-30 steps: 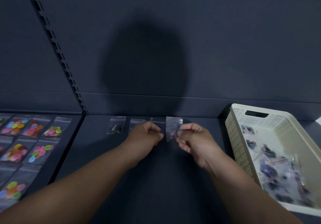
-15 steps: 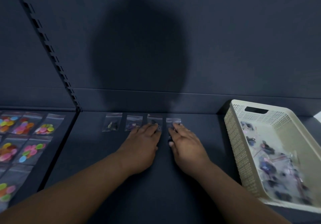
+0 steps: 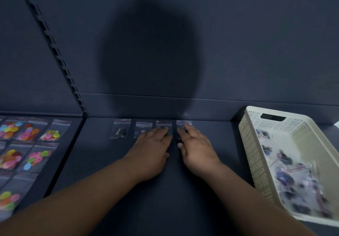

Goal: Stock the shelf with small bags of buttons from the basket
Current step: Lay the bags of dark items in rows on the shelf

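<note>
Several small clear bags of dark buttons lie in a row at the back of the dark shelf (image 3: pixel 211 144). The leftmost bag (image 3: pixel 120 130) lies uncovered. My left hand (image 3: pixel 153 150) lies flat with straight fingers over the second bag (image 3: pixel 142 127) and the third bag (image 3: pixel 163 124). My right hand (image 3: pixel 195 147) presses its straight fingers on the rightmost bag (image 3: pixel 183 123), hiding most of it. The cream perforated basket (image 3: pixel 251 144) stands at the right with several more bags of buttons (image 3: pixel 297 179) inside.
On the neighbouring shelf at the left lie larger bags of colourful buttons (image 3: pixel 31 144). A slotted upright (image 3: pixel 55 52) separates the two bays. The dark back panel rises close behind the row.
One second ago both hands pinched a bag held upright. It now lies flat as the rightmost bag in the row, and both hands rest flat with straight fingers on the bags.
</note>
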The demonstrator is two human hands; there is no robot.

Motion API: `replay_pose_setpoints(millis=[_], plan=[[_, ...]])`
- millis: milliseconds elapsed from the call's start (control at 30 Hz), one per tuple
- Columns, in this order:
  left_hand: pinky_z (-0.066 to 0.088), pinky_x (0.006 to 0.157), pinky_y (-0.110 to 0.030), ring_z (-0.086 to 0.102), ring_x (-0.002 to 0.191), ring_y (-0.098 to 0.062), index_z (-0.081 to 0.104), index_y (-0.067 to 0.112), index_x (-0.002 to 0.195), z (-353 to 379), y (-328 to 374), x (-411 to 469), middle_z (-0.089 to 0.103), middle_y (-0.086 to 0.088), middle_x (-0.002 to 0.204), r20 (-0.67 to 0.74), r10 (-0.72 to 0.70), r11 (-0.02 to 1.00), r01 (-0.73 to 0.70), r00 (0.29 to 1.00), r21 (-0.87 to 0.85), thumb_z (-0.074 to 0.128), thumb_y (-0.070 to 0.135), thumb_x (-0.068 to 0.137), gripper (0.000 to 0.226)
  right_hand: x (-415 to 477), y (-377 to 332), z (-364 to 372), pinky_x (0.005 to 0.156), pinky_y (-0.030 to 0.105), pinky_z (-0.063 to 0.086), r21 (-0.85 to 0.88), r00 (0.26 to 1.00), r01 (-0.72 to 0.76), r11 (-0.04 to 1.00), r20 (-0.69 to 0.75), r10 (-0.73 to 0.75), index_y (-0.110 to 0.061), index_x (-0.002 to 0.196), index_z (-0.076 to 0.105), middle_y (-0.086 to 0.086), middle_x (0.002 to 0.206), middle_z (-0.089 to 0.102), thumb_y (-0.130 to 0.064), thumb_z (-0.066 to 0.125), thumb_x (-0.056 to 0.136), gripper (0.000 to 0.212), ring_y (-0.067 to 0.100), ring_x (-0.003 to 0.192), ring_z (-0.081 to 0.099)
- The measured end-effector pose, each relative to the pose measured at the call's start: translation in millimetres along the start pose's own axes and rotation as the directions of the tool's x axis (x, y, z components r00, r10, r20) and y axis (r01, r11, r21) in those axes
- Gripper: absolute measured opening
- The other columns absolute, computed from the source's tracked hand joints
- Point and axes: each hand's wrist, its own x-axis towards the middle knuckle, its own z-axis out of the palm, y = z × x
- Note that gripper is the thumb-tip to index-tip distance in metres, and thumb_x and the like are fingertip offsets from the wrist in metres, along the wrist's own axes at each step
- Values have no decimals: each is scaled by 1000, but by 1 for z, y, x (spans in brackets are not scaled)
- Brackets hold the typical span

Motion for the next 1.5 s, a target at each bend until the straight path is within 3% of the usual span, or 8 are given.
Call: replay_pose_setpoints(millis=[333,533,700,1000,1167,1333,1433,1500], plan=[[10,116,-32,14,144,-18,21,23,149,-31,22,11,14,-1,158,-166,86,996,-87,982,2,49,42,92,66,-39,4,-52,117,33,7,-110,978,33,993,-201,-55,-23,144,32,2,158,12,-28,46,93,53,22,145,10],[12,117,-32,17,143,-17,22,23,149,-37,69,27,17,-1,158,-182,194,980,-197,964,0,47,46,92,66,-87,54,-94,112,42,31,-79,927,-48,996,-375,15,-15,134,50,11,147,39,-26,58,84,52,31,134,37],[10,115,-27,17,143,-14,23,24,148,-32,121,42,18,2,157,-156,276,958,-285,948,-37,46,47,93,64,-111,118,-112,109,23,23,-66,943,-226,972,-266,201,-24,142,37,-1,154,25,-26,57,90,55,19,138,28],[15,110,-20,22,141,-12,26,21,148,-27,171,70,24,4,156,-82,229,950,-241,970,-197,47,43,93,62,-72,183,-104,115,28,20,-17,980,-201,979,3,201,-20,145,32,3,155,21,-38,65,83,72,19,142,21],[22,111,-24,31,136,-15,33,22,144,-22,176,71,35,4,150,-83,212,953,-225,974,-205,46,43,94,56,-41,200,-95,115,33,22,-15,975,-206,979,81,206,-31,145,31,4,154,23,-40,66,79,75,19,143,18],[26,113,-35,31,138,-15,28,25,147,-14,177,76,36,5,151,-66,187,961,-197,980,-194,43,48,93,61,-32,210,-89,98,22,36,18,993,-119,993,-13,120,-30,110,67,-1,117,55,-21,68,78,33,19,112,51],[24,113,-31,30,138,-15,23,27,148,-14,179,76,36,4,151,-55,168,965,-176,984,-194,42,45,94,60,-34,212,-88,74,18,40,134,986,-129,982,-91,142,-33,74,66,-9,88,60,-8,62,79,26,14,86,60],[24,112,-29,31,137,-16,23,28,148,-16,181,76,37,3,150,-52,160,966,-167,986,-198,43,44,95,60,-36,213,-93,62,17,40,220,978,-148,964,-113,176,-29,66,62,-14,69,59,-6,61,82,28,10,66,58]])
